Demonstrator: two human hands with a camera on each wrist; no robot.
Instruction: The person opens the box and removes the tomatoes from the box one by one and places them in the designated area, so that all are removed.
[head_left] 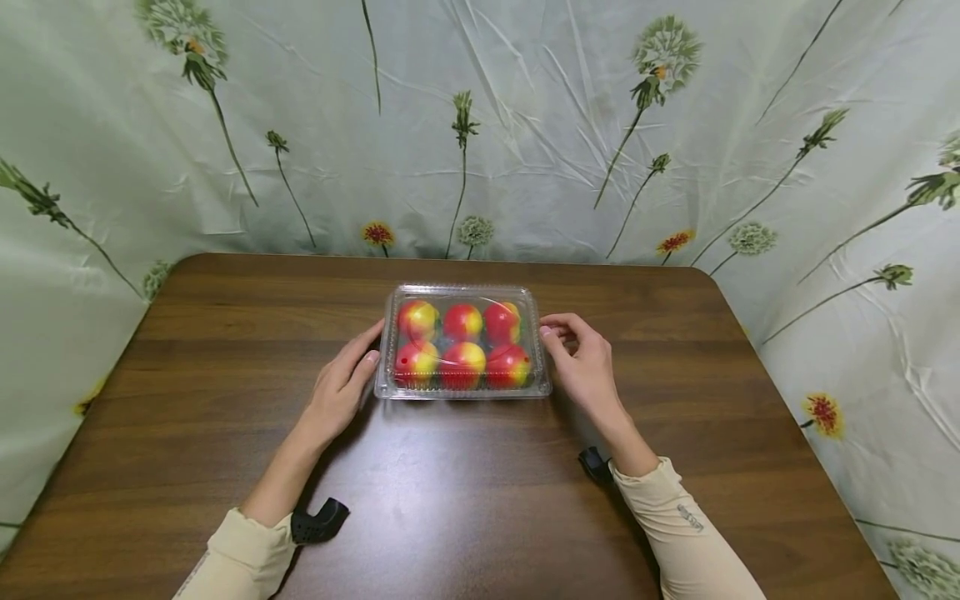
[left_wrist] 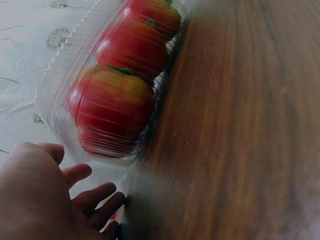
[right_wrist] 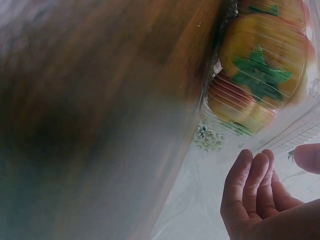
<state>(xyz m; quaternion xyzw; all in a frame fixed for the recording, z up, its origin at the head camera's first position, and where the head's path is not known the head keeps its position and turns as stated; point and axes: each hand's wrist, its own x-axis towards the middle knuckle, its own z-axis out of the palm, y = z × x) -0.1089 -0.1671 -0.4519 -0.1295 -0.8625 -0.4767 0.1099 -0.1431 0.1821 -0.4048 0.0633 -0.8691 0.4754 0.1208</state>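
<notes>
A clear plastic clamshell box (head_left: 463, 393) stands near the middle of the table with its lid down. Inside are several round red-and-yellow fruits (head_left: 462, 321) in two rows; green leaf shapes show on some in the wrist views. At the box's left side is my left hand (head_left: 339, 392), fingers extended and spread, thumb near the front left. My right hand (head_left: 585, 358) is by the opposite side, its fingers loosely bent and its thumb close to the rim. Whether either hand touches the plastic, I cannot tell. Neither hand holds anything.
The brown wooden table (head_left: 450, 500) has rounded far corners. Behind it and along both sides hangs a pale cloth (head_left: 525, 100) printed with dandelions and other flowers. A black wrist device (head_left: 321, 522) sits at the left cuff, and another black device (head_left: 595, 465) at the right.
</notes>
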